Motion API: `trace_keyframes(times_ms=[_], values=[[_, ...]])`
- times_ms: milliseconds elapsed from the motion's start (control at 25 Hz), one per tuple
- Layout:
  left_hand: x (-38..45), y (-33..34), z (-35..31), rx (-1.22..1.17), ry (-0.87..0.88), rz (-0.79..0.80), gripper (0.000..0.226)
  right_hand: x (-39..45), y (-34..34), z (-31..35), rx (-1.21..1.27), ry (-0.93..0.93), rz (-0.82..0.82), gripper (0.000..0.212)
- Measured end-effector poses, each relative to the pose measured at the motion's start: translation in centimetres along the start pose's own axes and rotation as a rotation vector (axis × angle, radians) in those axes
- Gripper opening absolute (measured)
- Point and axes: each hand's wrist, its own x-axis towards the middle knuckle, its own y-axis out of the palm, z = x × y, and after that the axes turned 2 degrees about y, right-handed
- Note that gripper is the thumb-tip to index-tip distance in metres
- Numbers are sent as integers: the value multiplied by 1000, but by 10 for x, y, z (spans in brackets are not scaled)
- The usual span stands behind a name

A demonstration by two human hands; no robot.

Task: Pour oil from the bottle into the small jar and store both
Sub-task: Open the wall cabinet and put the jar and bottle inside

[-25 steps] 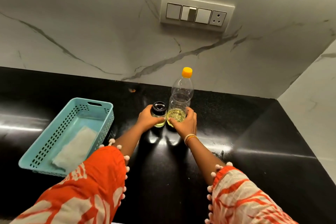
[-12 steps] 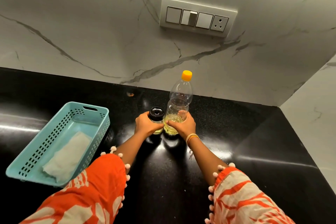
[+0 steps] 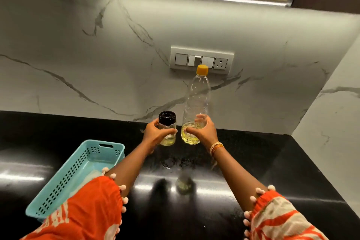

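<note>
Both capped and held upright off the counter point(image 3: 292, 161) near its back edge, left hand point(image 3: 155, 134) wrapped round small jar point(image 3: 167, 129), right hand point(image 3: 202, 132) gripping bottle point(image 3: 196, 103) low at the oil, likely heading to storage.

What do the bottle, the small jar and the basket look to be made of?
Bottle: clear thin plastic, ribbed, yellow screw cap. Small jar: transparent, glass or hard plastic, cannot tell which; glossy black lid. Basket: matte turquoise moulded plastic, perforated walls.
</note>
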Motion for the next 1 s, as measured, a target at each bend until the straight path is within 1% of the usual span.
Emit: trace_keyframes(times_ms=[120, 200, 280, 400, 520, 560, 600, 680, 720, 800, 920, 1000], values=[[-8, -15, -37, -56, 62, 53, 42, -10, -9, 42, 41, -58, 20, 59], [-17, -26, -64, -95, 106, 83, 44, -20, -15, 71, 52, -96, 10, 60], [-27, -38, -89, -138, 145, 107, 54, -31, -20, 98, 60, -126, 7, 63], [-42, -57, -124, -184, 183, 162, 61, -49, -29, 134, 117, -152, 33, 65], [-55, -73, -157, -203, 229, 194, 94, -63, -37, 168, 150, -206, 59, 69], [-58, -79, -169, -217, 242, 195, 93, -68, -41, 181, 154, -219, 58, 71], [-60, -83, -181, -240, 262, 201, 80, -72, -45, 195, 157, -233, 54, 71], [-64, -90, -206, -273, 295, 205, 46, -79, -53, 223, 157, -254, 32, 64], [-66, -93, -219, -276, 314, 212, 37, -83, -57, 237, 150, -266, 26, 62], [-71, -98, -240, -282, 340, 210, 34, -92, -62, 262, 146, -285, -8, 60], [-71, -103, -279, -312, 360, 208, 46, -97, -71, 301, 145, -247, -4, 57], [-69, -106, -308, -334, 396, 202, 47, -95, -80, 328, 115, -273, 11, 56]])
